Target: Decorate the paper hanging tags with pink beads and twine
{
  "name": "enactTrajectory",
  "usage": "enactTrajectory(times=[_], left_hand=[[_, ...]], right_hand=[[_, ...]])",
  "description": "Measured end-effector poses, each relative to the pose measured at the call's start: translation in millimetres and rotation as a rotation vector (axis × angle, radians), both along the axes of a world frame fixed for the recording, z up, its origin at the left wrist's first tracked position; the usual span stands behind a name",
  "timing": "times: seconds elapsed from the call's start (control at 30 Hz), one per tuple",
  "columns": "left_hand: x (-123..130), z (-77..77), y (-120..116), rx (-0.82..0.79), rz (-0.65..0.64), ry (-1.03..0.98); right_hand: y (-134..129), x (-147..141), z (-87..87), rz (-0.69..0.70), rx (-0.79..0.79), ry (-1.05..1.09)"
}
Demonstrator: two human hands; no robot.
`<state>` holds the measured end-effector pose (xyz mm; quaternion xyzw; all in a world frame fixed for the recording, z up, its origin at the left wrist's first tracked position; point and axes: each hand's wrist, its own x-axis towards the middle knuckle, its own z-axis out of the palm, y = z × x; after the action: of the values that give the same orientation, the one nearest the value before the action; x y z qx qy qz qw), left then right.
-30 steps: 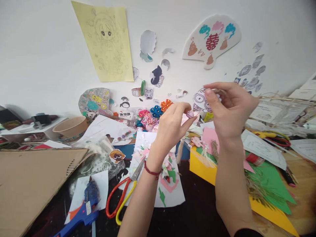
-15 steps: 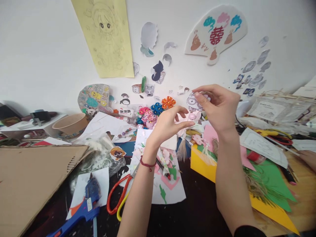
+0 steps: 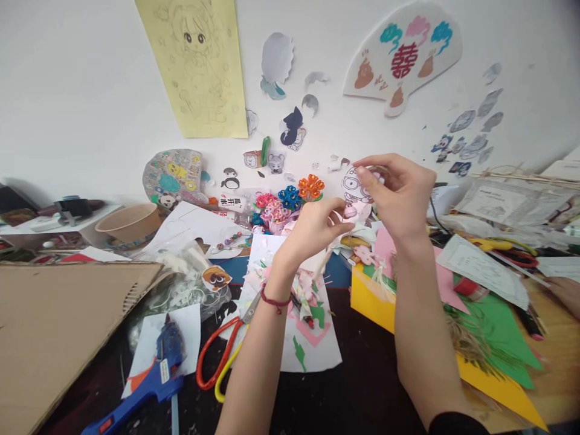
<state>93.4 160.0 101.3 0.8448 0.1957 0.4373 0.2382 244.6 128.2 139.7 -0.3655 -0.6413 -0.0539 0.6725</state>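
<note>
My right hand (image 3: pixel 399 196) is raised in front of the wall, thumb and fingertips pinched together. What it pinches is too thin to make out. A small pink bead (image 3: pixel 350 211) shows just below those fingers. Lower and to the left, my left hand (image 3: pixel 319 226) has its fingers curled by the bead, with a pale tassel (image 3: pixel 327 257) trailing under its thumb. The fingers seem closed on the top of this tassel, though the contact is partly hidden. Close behind the right fingertips is a line-drawn cartoon face with glasses (image 3: pixel 354 186).
Paper scraps cover a white sheet (image 3: pixel 317 359) below my hands. Scissors (image 3: pixel 220 356), a blue glue gun (image 3: pixel 156 383) and cardboard (image 3: pixel 67 326) lie left. Pipe-cleaner-like flowers (image 3: pixel 290 199) stand at the back. Coloured paper (image 3: pixel 493 332) lies right, near another person's hand (image 3: pixel 566 293).
My left fingers have drawn in toward the bead and tassel, which hung more freely before. My right hand keeps its pinch almost in place. The view has shifted slightly.
</note>
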Motion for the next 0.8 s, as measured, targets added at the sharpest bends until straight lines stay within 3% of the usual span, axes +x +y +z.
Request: enactTrajectory(times=[0.07, 0.27, 0.4, 0.53, 0.8], left_hand=[[-0.5, 1.0, -1.9, -0.006, 0.025, -0.034], [7.1, 4.9, -12.0, 0.183, 0.291, -0.088], [16.3, 3.1, -15.7, 0.252, 0.363, -0.086], [18.4, 2.5, -15.1, 0.209, 0.299, -0.098], [9.2, 4.6, -8.8, -0.036, 0.019, -0.208]], right_hand=[[2.7, 1.7, -1.2, -0.029, 0.009, 0.004], [6.8, 4.2, -2.4, -0.102, 0.058, 0.017], [3.8, 3.3, -1.1, -0.14, 0.077, -0.002], [2.3, 4.6, -0.8, -0.141, 0.08, 0.011], [4.0, 9.3, -0.7, -0.013, 0.057, 0.051]])
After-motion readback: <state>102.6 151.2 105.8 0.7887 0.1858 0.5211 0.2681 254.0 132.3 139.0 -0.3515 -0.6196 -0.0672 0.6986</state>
